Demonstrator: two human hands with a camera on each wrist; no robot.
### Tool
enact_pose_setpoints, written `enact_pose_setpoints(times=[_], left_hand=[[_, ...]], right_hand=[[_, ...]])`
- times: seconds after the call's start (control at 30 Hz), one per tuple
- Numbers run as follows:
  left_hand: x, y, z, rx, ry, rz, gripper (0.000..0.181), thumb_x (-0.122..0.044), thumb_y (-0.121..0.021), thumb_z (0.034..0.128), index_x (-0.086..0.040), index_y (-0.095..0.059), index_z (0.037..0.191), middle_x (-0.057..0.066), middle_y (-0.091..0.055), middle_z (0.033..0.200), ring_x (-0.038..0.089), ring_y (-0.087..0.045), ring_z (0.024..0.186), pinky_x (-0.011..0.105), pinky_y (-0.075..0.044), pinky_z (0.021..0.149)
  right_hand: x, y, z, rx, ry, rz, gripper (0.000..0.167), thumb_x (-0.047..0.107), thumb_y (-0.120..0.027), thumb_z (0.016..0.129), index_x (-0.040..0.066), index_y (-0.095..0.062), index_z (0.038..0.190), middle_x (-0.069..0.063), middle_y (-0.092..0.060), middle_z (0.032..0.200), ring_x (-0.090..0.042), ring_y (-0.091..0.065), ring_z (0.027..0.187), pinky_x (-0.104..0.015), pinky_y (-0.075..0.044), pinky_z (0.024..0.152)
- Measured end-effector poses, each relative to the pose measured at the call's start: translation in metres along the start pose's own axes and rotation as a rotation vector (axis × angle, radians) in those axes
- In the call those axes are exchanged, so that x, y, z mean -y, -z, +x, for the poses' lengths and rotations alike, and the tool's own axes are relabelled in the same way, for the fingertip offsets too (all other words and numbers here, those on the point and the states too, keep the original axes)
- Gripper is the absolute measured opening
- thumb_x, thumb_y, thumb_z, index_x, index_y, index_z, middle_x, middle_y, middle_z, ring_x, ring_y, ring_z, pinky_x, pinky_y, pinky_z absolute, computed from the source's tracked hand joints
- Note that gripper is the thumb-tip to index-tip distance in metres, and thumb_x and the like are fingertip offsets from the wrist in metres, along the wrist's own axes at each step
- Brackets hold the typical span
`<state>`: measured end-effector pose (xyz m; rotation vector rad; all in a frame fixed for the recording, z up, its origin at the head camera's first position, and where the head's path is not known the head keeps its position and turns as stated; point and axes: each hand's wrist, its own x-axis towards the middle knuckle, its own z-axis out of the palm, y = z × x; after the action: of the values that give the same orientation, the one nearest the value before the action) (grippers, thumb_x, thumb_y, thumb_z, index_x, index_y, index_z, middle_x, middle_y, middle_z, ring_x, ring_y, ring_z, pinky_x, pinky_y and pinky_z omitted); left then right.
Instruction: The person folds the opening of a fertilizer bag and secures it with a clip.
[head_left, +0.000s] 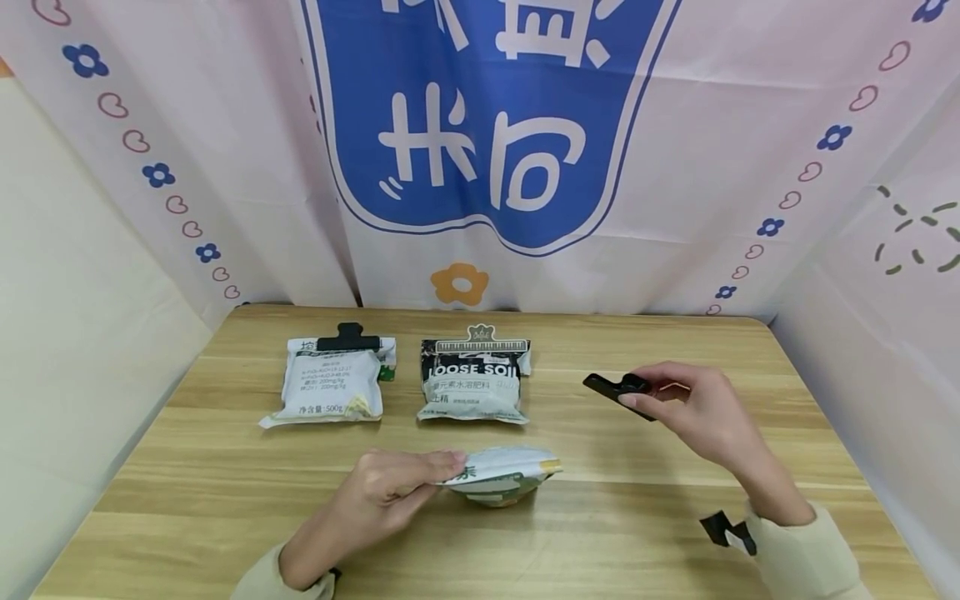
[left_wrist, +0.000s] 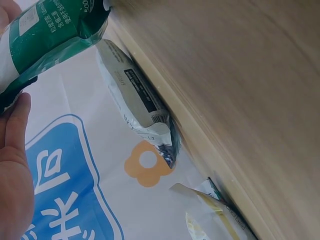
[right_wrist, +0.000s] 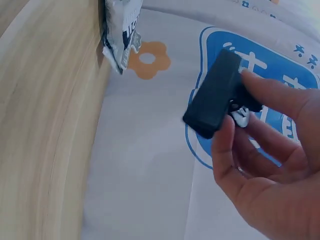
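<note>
My left hand (head_left: 386, 492) grips the top edge of a green and white bag (head_left: 501, 475) above the near middle of the table. In the left wrist view the same bag (left_wrist: 55, 37) shows its printed green side. My right hand (head_left: 701, 408) holds a black clip (head_left: 621, 394) between thumb and fingers, apart from the bag and to its right. The right wrist view shows the clip's (right_wrist: 215, 95) long dark jaw side and the fingers around its handle. Whether the clip's jaws are parted is hard to tell.
At the back left lies a white bag (head_left: 330, 383) with a black clip (head_left: 349, 337) on its top. Beside it is a black and white "LOOSE SOIL" bag (head_left: 474, 392) with a pale clip (head_left: 482, 339). A printed curtain (head_left: 270, 167) hangs behind the wooden table (head_left: 600, 533).
</note>
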<state>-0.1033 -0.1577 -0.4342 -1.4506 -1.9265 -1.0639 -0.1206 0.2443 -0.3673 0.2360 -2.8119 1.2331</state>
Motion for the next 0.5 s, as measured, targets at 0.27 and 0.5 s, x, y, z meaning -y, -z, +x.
enact_pose_setpoints(times=[0.27, 0.5], left_hand=[[0.0, 0.0, 0.0, -0.001, 0.003, -0.005, 0.016, -0.001, -0.068, 0.0998, 0.003, -0.079, 0.11, 0.02, -0.08, 0.108, 0.03, -0.081, 0.097, 0.024, -0.063, 0.09], [-0.001, 0.0, 0.0, 0.004, 0.025, -0.012, 0.016, 0.0, -0.069, 0.0989, 0.002, -0.079, 0.111, 0.019, -0.08, 0.109, 0.029, -0.081, 0.098, 0.024, -0.063, 0.09]], right_hand=[[0.011, -0.012, -0.001, -0.068, 0.249, 0.049, 0.024, 0.013, -0.086, 0.088, 0.016, -0.081, 0.111, 0.006, -0.075, 0.095, -0.004, -0.062, 0.081, -0.016, -0.053, 0.068], [0.019, -0.023, -0.003, -0.061, 0.383, 0.178, 0.036, 0.001, -0.088, 0.081, 0.015, -0.082, 0.114, 0.005, -0.074, 0.096, -0.008, -0.055, 0.08, -0.026, -0.043, 0.058]])
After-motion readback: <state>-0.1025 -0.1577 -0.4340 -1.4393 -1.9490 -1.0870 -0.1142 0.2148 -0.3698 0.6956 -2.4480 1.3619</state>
